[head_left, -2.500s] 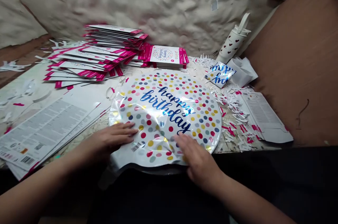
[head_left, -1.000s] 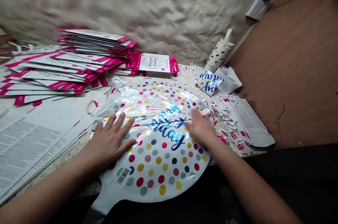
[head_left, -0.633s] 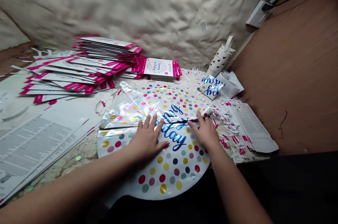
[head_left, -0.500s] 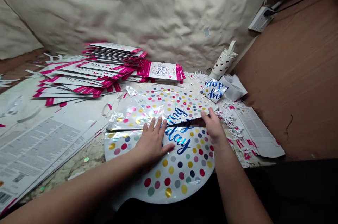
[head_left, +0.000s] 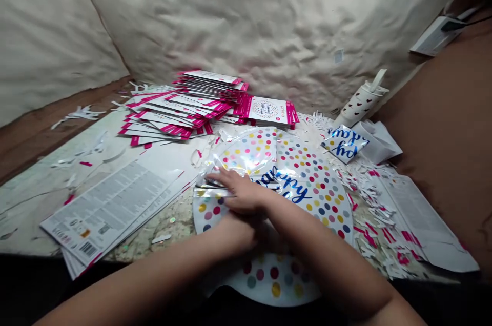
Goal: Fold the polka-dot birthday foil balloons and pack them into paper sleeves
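A flat, shiny foil balloon [head_left: 307,162] with coloured dots and blue lettering lies in front of me, its left part folded over. My right hand [head_left: 240,190] reaches across to the left and presses on the folded foil, fingers stretched out. Under the right wrist is my left hand [head_left: 246,228], resting low on the balloon; its fingers are hidden by the right arm. Right of the balloon's far edge, a smaller folded foil piece [head_left: 344,144] with the same blue lettering leans by a white roll or wrap [head_left: 378,141].
Pink-and-white packets [head_left: 172,116] are piled at the back. Printed card sleeves [head_left: 103,208] lie at left, another flattened card [head_left: 430,223] at right. Paper shreds [head_left: 374,218] cover the right side. A heart-patterned tumbler [head_left: 359,105] stands tilted at back right, below a power strip [head_left: 438,34].
My right hand has let go of the foil edge at right and crossed over my left hand to the left side. A left flap of the balloon now lies folded over. The view has turned left.
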`<action>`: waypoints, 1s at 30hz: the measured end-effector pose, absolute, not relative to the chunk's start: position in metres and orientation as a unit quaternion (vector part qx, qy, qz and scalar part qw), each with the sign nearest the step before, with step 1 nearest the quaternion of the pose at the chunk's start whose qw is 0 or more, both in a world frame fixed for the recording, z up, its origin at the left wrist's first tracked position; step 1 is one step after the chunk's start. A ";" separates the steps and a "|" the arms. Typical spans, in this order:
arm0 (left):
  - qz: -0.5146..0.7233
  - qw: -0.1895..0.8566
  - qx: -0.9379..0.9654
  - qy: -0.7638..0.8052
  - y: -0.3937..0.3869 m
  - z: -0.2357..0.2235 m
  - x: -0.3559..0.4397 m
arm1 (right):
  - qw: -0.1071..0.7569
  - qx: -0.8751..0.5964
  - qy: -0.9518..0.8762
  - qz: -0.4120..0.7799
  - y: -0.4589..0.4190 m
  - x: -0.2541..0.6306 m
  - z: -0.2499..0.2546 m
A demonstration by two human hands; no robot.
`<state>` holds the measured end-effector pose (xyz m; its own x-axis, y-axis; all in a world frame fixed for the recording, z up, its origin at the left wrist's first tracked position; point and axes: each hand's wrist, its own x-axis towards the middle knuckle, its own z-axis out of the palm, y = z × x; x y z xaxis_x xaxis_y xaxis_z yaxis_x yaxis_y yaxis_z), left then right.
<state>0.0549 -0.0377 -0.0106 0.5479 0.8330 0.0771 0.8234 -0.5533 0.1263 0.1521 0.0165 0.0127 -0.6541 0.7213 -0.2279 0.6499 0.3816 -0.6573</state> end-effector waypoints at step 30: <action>0.159 0.121 0.823 0.531 0.029 0.017 -0.031 | 0.399 -0.419 -0.809 -0.099 -0.060 0.284 0.056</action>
